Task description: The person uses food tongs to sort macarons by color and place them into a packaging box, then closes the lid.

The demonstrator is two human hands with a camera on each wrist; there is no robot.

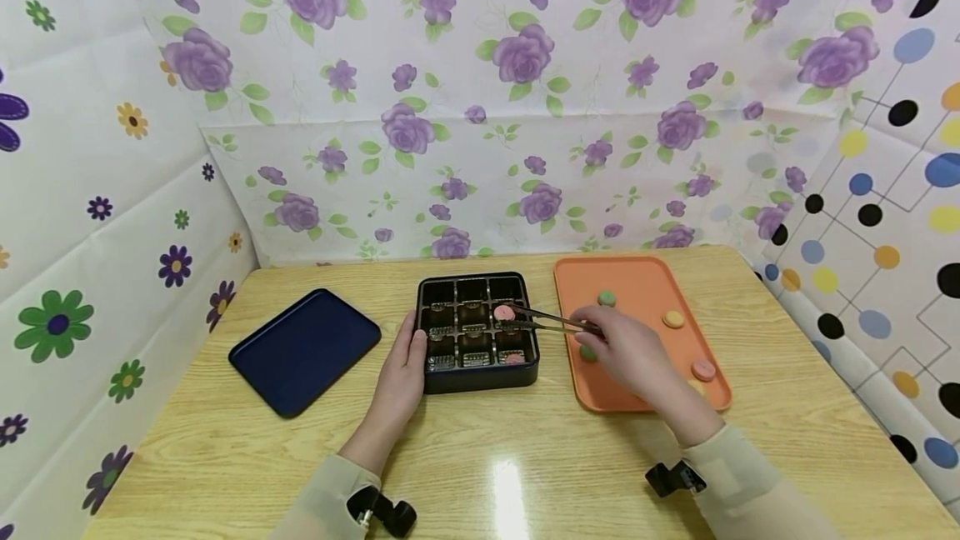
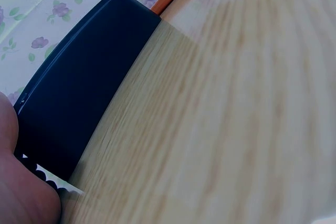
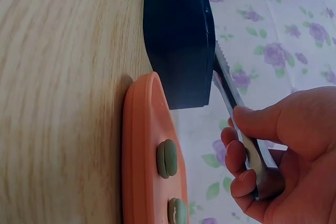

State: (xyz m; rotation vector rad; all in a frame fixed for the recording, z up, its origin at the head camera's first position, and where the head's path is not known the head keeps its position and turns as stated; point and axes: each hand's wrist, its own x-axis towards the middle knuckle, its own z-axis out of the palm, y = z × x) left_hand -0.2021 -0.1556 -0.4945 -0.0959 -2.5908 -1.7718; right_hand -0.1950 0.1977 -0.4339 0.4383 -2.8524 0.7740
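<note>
1. Macaron (image 1: 504, 312), pink: located over the right-hand column of the box (image 1: 480, 381), between the tips of the tongs (image 3: 258, 160). Whether it touches the liner cannot be told.
2. Right hand (image 1: 622, 348): grips the tongs, thumb and fingers closed about them, near the orange tray (image 1: 637, 282).
3. Left hand (image 1: 403, 365): laid against the box's left wall, fingers fairly straight, apparently steadying it.
4. Done: one pink macaron (image 1: 514, 358) lies in the front-right compartment. Judged on this, packing is at an early stage.
5. In hand: a second pink macaron, judged to be at the point of placement; release not yet made.
6. Left: five macarons show on the orange tray. No macaron can be made out in the remaining compartments, though their depths are dark and glare lies on the liner.
7. Count, macarons: seven visible. Pink, three: one in the tongs, one in the box, one on the orange tray (image 1: 703, 370). Green, two, both on the orange tray: one toward the back (image 1: 607, 297), one beside the right hand (image 1: 588, 352). Yellow, two, same tray: one in plain view (image 1: 673, 319), one mostly hidden by the wrist (image 1: 697, 387), its colour less certain. More may lie behind the arm.
8. Count, equipment: one box, nine compartments in three rows; one pair of tongs; two trays, the orange tray right of the box and the blue tray (image 1: 307, 352) left.
</note>
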